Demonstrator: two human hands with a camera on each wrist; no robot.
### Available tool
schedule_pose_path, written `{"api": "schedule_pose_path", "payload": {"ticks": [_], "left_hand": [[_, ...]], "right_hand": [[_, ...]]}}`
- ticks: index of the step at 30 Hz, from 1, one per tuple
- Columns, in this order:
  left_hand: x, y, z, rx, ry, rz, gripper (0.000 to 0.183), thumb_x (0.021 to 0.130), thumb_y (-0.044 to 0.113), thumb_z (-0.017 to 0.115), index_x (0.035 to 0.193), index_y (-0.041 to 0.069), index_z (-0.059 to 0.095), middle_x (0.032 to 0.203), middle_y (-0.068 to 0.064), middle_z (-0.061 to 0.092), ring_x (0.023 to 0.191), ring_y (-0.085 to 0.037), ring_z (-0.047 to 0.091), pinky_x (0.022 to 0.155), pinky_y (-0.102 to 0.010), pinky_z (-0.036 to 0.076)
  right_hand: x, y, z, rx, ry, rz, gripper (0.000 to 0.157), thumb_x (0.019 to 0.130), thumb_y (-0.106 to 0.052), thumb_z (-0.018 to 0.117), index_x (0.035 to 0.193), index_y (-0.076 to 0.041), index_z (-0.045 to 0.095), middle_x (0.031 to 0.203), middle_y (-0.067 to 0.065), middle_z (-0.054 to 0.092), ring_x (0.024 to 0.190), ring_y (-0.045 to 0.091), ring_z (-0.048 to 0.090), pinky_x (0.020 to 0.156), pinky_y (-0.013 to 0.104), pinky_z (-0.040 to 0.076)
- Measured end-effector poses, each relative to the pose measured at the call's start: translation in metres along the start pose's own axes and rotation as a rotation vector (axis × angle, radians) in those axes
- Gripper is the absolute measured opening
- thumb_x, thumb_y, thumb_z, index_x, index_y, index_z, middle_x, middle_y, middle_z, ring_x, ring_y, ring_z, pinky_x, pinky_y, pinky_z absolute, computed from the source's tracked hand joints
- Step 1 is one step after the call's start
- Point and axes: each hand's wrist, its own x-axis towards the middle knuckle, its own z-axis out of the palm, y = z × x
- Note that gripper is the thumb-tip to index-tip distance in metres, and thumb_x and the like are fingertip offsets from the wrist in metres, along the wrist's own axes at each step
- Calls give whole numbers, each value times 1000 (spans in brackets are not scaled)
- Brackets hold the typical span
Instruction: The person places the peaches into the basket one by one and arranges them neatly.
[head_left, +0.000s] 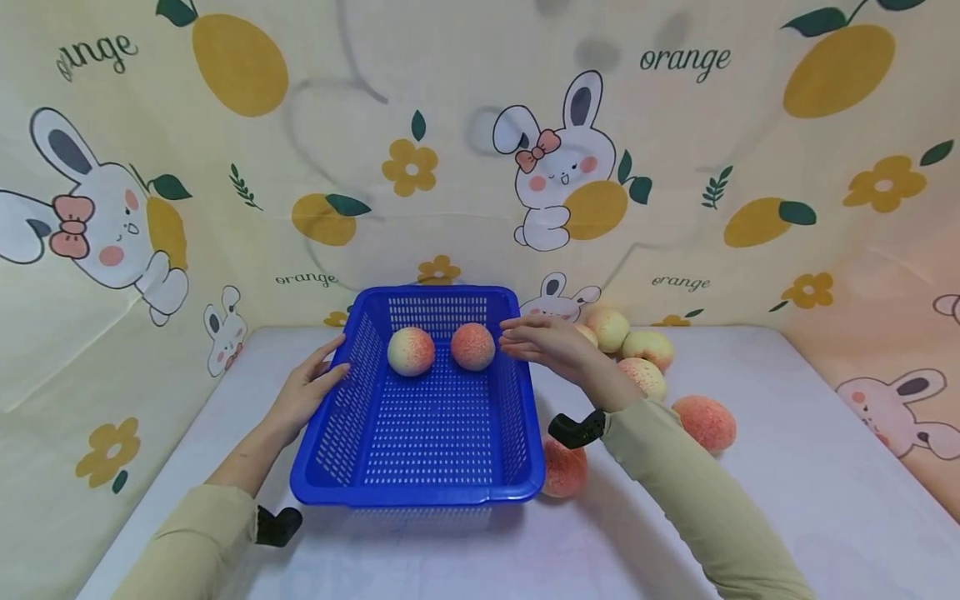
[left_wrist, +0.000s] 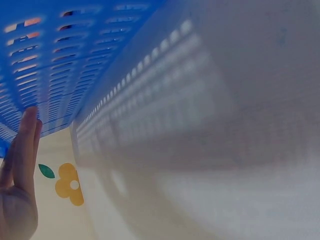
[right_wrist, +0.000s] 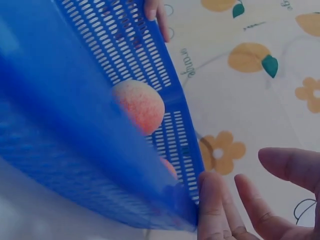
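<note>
A blue plastic basket (head_left: 427, 433) with slotted walls is in the middle of the head view. Inside it, toward the back, are a cream-and-red peach (head_left: 411, 352) and a redder peach (head_left: 472, 347). My left hand (head_left: 303, 392) touches the basket's left side; the left wrist view shows its fingers extended against the outer wall. At the back right corner is my right hand (head_left: 551, 343), its fingers extended with the tips at the rim. In the right wrist view its thumb (right_wrist: 287, 162) stands apart from the basket, and nothing is held.
Several peaches lie right of the basket, among them a pale one (head_left: 643, 379) partly behind my right forearm and a red one (head_left: 705, 423). Another red peach (head_left: 564, 468) is close against the basket's right side. A patterned cloth (head_left: 450, 167) hangs behind the white table (head_left: 765, 517).
</note>
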Motion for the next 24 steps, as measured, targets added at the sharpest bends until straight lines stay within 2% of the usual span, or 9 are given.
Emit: {"api": "schedule_pose_path", "payload": {"ticks": [5, 10, 18, 24], "left_hand": [[0, 1, 0, 7, 3, 2, 62, 101, 37, 45, 155, 23, 18, 140, -29, 43, 103, -30, 64, 76, -34, 59], [0, 0, 0, 2, -2, 5, 62, 101, 37, 46, 155, 22, 18, 140, -29, 44, 102, -29, 64, 76, -33, 59], [0, 0, 0, -7, -4, 6, 62, 101, 37, 46, 155, 23, 18, 139, -30, 44, 100, -26, 65, 75, -33, 59], [0, 0, 0, 10, -1, 3, 62, 101, 38, 45, 155, 24, 17, 142, -29, 42, 106, -34, 63, 77, -36, 59]], "right_hand": [[-11, 6, -5, 0, 27, -8, 43, 100, -13, 49, 137, 8, 44, 131, 27, 54, 112, 24, 62, 100, 36, 48], [-20, 11, -8, 23, 29, -2, 42, 99, -14, 51, 136, 7, 45, 126, 24, 59, 100, 14, 66, 94, 31, 52], [-36, 26, -14, 7, 0, -51, 46, 99, -21, 53, 135, 5, 46, 117, 13, 64, 102, 16, 64, 91, 29, 53], [-45, 39, -20, -2, 26, -68, 45, 98, -21, 54, 134, 4, 48, 114, 13, 65, 98, 14, 65, 84, 26, 54]]}}
